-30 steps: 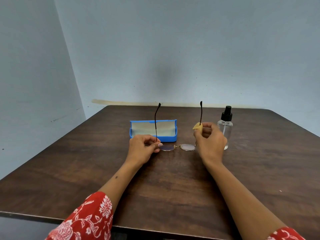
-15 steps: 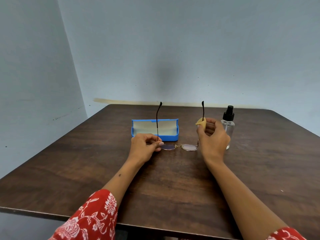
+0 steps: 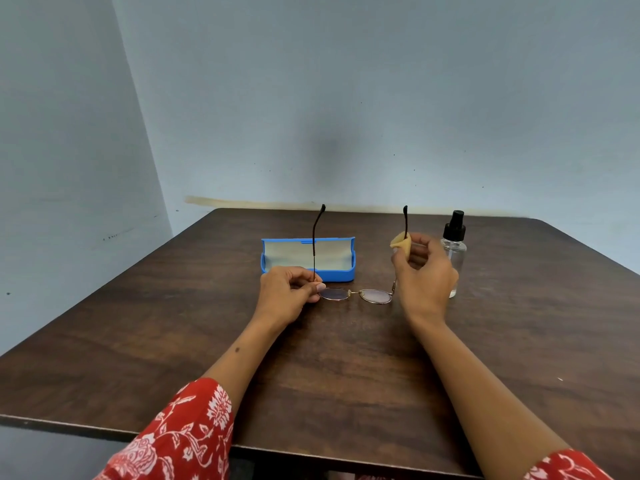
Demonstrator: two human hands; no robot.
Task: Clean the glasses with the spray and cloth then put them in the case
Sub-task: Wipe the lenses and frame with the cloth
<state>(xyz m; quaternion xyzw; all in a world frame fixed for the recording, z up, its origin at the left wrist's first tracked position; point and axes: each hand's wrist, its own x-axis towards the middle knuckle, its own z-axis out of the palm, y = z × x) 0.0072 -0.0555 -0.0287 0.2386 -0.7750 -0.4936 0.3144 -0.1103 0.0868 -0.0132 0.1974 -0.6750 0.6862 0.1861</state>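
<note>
Toward the back left of the dark wooden worktop (image 3: 145, 341) lies the blue case (image 3: 308, 259), its lid open and its pale lining showing; nothing lies inside it. Just in front of the case, the left hand (image 3: 287, 296) pinches the left corner of the glasses (image 3: 355, 294) between thumb and fingertips, near the hinge. The glasses hang lenses down, close over the worktop, with both dark arms pointing straight up; whether the lenses touch the wood cannot be told. The left arm of the glasses rises in front of the open case. Further right, the right hand (image 3: 426, 271) grips a small yellow cloth (image 3: 401, 244), folded round the upper part of the right arm of the glasses and pinched by thumb and fingers. Just behind and right of that hand stands the clear spray bottle (image 3: 454, 252), upright, with a black pump top, partly hidden by the knuckles. Red patterned sleeves (image 3: 187, 434) show at the near edge.
</note>
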